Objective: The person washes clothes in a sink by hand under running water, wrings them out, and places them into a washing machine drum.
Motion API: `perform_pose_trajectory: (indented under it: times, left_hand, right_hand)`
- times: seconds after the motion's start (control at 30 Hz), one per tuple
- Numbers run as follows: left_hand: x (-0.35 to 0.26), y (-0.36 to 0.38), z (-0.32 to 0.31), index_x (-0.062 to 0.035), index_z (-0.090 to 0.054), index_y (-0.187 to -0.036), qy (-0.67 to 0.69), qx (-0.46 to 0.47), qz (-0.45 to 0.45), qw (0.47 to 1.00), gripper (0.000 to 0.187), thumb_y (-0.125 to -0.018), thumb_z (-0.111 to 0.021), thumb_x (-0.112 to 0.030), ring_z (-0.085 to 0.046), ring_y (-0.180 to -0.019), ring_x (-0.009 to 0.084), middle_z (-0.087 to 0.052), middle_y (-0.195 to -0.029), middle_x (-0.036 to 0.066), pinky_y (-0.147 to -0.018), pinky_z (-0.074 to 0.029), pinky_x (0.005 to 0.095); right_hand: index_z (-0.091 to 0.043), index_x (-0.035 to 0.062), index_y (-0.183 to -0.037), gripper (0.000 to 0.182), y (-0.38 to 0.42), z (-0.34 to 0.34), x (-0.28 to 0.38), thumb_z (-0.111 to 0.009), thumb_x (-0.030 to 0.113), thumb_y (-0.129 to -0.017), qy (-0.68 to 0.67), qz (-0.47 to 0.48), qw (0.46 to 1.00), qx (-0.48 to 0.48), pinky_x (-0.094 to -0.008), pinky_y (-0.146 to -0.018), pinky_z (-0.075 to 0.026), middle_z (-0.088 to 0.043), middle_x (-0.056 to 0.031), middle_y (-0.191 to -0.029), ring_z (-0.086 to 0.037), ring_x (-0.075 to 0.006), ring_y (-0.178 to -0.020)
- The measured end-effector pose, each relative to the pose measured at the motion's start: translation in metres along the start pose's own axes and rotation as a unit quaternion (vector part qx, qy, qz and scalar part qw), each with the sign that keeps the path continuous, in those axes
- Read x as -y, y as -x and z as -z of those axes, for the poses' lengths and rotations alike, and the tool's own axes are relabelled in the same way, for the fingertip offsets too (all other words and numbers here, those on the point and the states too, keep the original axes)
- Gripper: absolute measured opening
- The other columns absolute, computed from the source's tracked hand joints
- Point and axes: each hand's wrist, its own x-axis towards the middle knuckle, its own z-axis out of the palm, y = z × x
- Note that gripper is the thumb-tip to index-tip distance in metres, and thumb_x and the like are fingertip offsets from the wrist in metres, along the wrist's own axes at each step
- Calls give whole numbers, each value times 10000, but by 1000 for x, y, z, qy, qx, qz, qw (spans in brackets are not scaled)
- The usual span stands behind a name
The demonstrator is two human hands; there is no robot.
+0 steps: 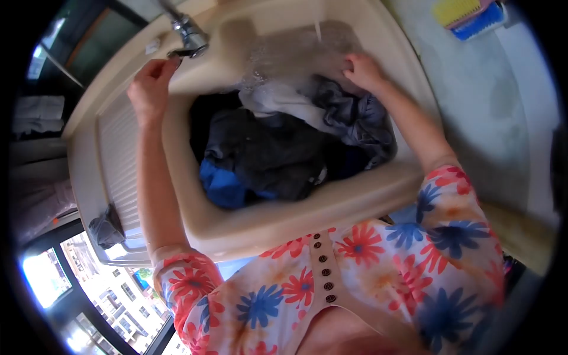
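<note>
Likely filling: my left hand (pixel 149 89) pinches the slim, shiny metal tap lever (pixel 186 53); right hand (pixel 364 72) curled, grip unclear. Next needs steady turning.

Tap (pixel 190 35) cut off @ top edge & clothes (pixel 266 151) hide most of basin (pixel 296 222) btm.

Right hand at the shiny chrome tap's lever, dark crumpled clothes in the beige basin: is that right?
No: the head view shows the left hand at the shiny chrome tap's lever, not the right hand. The dark crumpled clothes do lie in the beige basin.
</note>
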Motion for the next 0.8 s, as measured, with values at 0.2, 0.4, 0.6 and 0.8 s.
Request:
perform_pose_trajectory:
  times: [0.2,0.4,0.6,0.8]
  left_hand:
    - [21,-20,16,-38,-671,-809,33,-5,7,999,238,-724,-696,-259,-541,-586,65,-612,-638,22,-588,-426,204]
    - [22,-36,6,-30,-662,-767,164,-27,78,983,303,-741,-678,-331,-523,-561,49,-585,-613,1,-552,-405,198]
    - [-1,17,-74,-75,-654,-821,37,216,-83,972,232,-719,-644,-284,-623,-658,176,-640,-720,96,-606,-473,298]
    - [-64,27,-168,-106,-635,-927,17,286,-213,934,277,-711,-616,-278,-588,-838,255,-620,-905,115,-762,-461,344]
  right_hand:
    - [-524,32,-1078,471,-8,-25,20,-578,337,-724,-101,-29,993,59,-391,-839,-432,-560,-209,-1038,-543,-328,-967]
    - [-559,24,-1032,452,-29,-38,18,-576,362,-733,-101,-64,991,60,-393,-802,-446,-583,-198,-1007,-560,-323,-943]
    - [-578,61,-997,380,-32,31,71,-621,307,-710,-116,33,984,128,-391,-768,-460,-598,-172,-969,-584,-317,-872]
    - [-546,95,-1087,475,56,62,82,-678,252,-659,-22,114,988,105,-381,-802,-453,-594,-149,-959,-575,-314,-887]
